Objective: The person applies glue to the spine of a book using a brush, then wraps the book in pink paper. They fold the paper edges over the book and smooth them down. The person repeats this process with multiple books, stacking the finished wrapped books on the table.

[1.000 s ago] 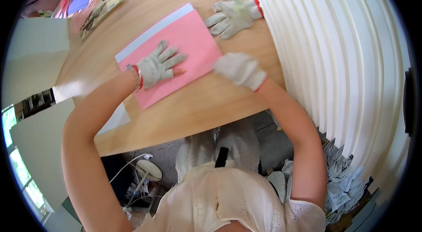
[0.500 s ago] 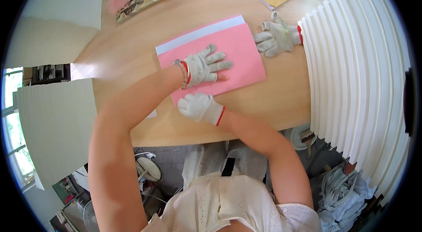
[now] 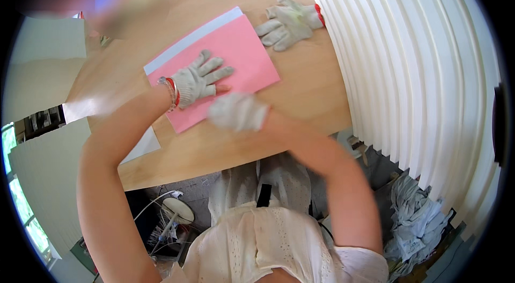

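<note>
The left hand (image 3: 199,80) lies spread flat on the pink sheet (image 3: 244,52), while the blurred right hand (image 3: 237,112), loosely curled, touches the sheet's near edge.

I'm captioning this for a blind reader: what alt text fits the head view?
A person's gloved left hand lies flat on a pink sheet on a wooden table, the gloved right hand at its near edge. Another person's gloved hand rests beyond, beside stacked white panels.

Matt pink paper sheet (image 3: 236,63), smooth pale wooden table (image 3: 300,101) — knitted cloth glove on left hand (image 3: 199,80), white ribbed panels (image 3: 418,68)
</note>
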